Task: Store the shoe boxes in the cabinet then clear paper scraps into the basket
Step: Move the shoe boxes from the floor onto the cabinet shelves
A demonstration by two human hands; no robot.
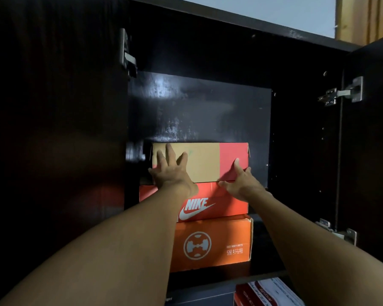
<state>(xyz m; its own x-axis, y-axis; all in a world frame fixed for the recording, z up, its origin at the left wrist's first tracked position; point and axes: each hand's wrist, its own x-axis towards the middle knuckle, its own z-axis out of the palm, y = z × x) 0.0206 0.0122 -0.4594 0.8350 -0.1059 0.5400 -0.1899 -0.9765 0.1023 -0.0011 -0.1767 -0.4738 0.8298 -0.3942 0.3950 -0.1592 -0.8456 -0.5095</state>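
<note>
1. The tan-and-red cardboard shoe box (200, 162) sits on top of a stack inside the dark wooden cabinet (199, 111), with its broad face turned outward. Stacking it there uses the free height of the upper compartment.
2. The left hand (171, 173) lies flat on the tan part of that face, fingers spread wide and palm pressed on. An open palm suits pushing better than gripping, so I judge that the box is being slid back.
3. The right hand (241, 181) is open too. Its fingertips rest on the red part near the lower right corner, and its thumb lies along the bottom edge. It probably keeps the box square while it moves.
4. Directly under it is the red Nike shoe box (221, 200), which rests on the orange shoe box with a white round emblem (212, 244). Their fronts line up roughly and so give a level base.
5. Both cabinet doors stand open, with metal hinges (341, 93) showing on each side.
6. Another red-and-white box (268, 292) lies on the shelf below.
7. No paper scraps or basket are in view, so I judge that step is not yet begun.
</note>
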